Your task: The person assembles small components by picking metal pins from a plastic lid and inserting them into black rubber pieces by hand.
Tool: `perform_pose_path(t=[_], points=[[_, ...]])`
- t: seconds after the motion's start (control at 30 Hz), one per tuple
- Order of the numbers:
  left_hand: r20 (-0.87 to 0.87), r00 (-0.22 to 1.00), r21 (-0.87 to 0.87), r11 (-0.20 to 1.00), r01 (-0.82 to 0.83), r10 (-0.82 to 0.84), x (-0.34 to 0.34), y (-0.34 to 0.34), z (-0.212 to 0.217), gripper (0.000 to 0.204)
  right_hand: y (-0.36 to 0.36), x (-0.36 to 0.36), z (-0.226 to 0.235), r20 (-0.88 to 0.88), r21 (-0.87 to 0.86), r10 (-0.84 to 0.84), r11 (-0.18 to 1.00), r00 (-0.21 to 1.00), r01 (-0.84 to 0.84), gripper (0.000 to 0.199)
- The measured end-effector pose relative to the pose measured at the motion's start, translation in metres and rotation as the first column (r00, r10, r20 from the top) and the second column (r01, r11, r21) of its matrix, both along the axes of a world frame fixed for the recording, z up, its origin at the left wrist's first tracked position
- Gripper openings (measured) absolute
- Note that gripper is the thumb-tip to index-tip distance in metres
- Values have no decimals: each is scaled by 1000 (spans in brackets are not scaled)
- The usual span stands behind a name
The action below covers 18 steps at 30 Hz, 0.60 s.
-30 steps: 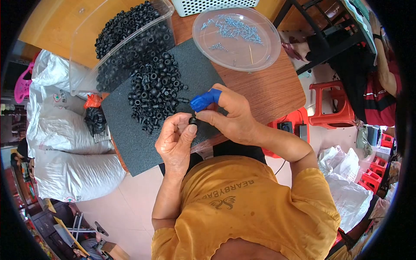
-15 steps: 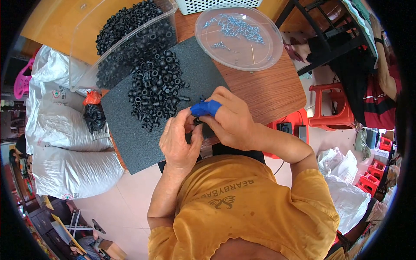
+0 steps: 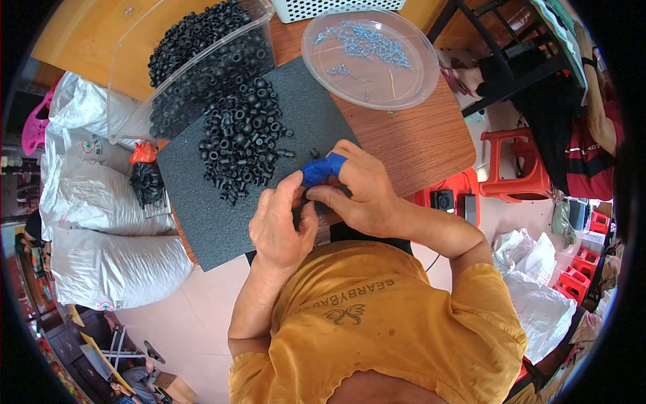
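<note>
In the head view, a wood-grain counter (image 3: 420, 138) stands on a pale tiled floor (image 3: 215, 296), with plump white sacks (image 3: 121, 266) to its left and a red plastic stool (image 3: 515, 191) to its right. Further right, another person in a dark red top (image 3: 584, 165) is partly visible. A dark grey mat (image 3: 195, 219) covers the near left of the counter.

The person's left hand (image 3: 281, 225) has its grip closed on a small black part (image 3: 305, 196), just above the mat's near edge; the fingers hide most of it, so its long axis cannot be told. The right hand (image 3: 360, 192) meets it there, blue tape (image 3: 324, 168) around the forefinger, but whether its grip also holds the part cannot be told.

On the mat, glossy black rounded and hollow pieces (image 3: 239, 141) lie heaped, pointing every way, against a clear plastic tub (image 3: 134, 114) of similar ones. A round clear tray (image 3: 377, 87) carries tiny bluish bits (image 3: 373, 46)
</note>
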<state>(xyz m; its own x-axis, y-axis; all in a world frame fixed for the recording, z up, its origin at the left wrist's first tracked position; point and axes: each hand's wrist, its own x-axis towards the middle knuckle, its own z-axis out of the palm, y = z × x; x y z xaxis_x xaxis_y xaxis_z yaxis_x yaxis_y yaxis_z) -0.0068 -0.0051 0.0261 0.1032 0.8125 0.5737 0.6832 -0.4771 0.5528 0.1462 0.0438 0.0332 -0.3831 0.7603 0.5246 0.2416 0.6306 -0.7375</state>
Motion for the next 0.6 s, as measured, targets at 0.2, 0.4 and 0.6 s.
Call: perform_pose_path(t=[0.2, 0.4, 0.6], points=[[44, 998, -3, 999, 45, -45, -2, -2, -1, 55, -1, 6, -2, -265, -722, -29, 669, 964, -179, 20], [210, 975, -28, 997, 75, -68, 0, -6, -3, 48, -2, 11, 1, -505, -842, -142, 297, 851, -450, 24], [248, 968, -113, 992, 47, -17, 1, -12, 2, 26, -13, 8, 2, -576, -810, -205, 272, 791, -520, 22]])
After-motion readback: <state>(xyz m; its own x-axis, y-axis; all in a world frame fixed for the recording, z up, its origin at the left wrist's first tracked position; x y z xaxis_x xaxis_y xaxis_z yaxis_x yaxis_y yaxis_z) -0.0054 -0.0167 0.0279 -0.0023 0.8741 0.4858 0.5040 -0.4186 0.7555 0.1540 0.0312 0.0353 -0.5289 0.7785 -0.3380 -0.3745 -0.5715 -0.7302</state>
